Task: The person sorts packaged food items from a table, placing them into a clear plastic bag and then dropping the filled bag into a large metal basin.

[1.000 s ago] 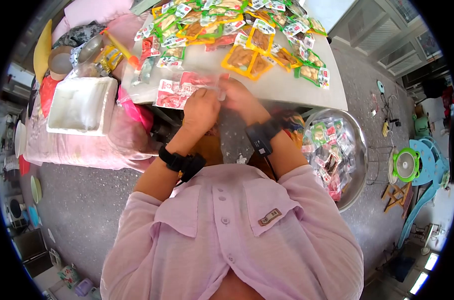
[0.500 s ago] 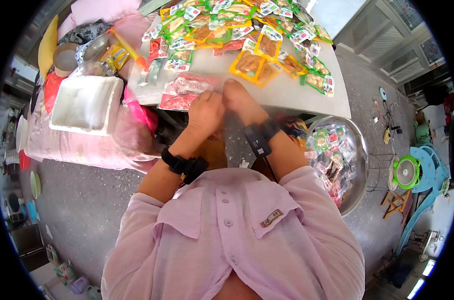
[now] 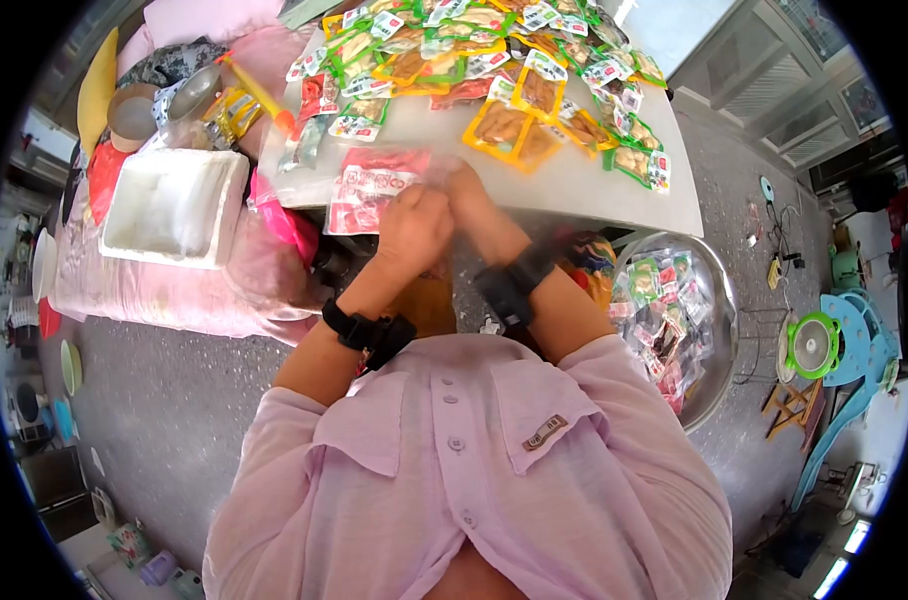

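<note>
A clear plastic bag with red and white print lies at the table's front edge, its near end reaching over the edge. My left hand is closed on the bag's right side, knuckles up. Beside it, almost touching, my right hand is closed at the same end of the bag. Motion blurs it, and its fingertips are hidden. Both wrists wear black bands with small devices.
Many snack packets in green, orange and red cover the back of the white table. A metal basin of packets stands at right. At left, a white foam box rests on a pink cloth.
The printed bag has turned and now sits more upright at the edge. My left hand has shifted slightly right and down; my right wrist has rotated.
</note>
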{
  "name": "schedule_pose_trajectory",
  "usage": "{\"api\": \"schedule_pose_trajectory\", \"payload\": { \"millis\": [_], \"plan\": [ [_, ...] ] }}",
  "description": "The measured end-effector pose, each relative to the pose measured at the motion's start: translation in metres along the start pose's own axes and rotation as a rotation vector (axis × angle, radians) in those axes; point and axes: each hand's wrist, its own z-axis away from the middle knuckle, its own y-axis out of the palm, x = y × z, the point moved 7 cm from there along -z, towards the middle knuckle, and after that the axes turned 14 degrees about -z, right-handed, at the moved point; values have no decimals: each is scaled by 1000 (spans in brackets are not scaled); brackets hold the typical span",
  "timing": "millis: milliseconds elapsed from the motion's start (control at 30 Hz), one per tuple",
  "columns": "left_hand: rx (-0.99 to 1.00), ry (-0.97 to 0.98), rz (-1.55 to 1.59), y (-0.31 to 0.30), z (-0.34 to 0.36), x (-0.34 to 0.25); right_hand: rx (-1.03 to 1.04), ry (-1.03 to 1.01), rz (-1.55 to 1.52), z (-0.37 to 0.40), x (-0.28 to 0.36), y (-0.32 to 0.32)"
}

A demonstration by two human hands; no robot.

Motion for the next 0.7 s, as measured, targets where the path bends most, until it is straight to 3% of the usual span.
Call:
{"api": "schedule_pose_trajectory", "payload": {
  "millis": [100,167,233,300,600,700],
  "plan": [
    [-3,-22,-6,-2,-1,0,-93,60,-157,14,1,10],
    [7,-33,8,1,3,1,196,-190,163,-17,-14,-16],
    [17,-37,36,4,11,4,203,-129,157,-14,-9,-5],
    [-41,-11,-39,-10,16,-3,-76,241,-178,5,-10,2],
    [-7,135,-256,7,31,8,97,160,-348,11,0,-9],
    [27,158,-173,1,23,11,-70,200,-160,23,18,-10]
  ]
}}
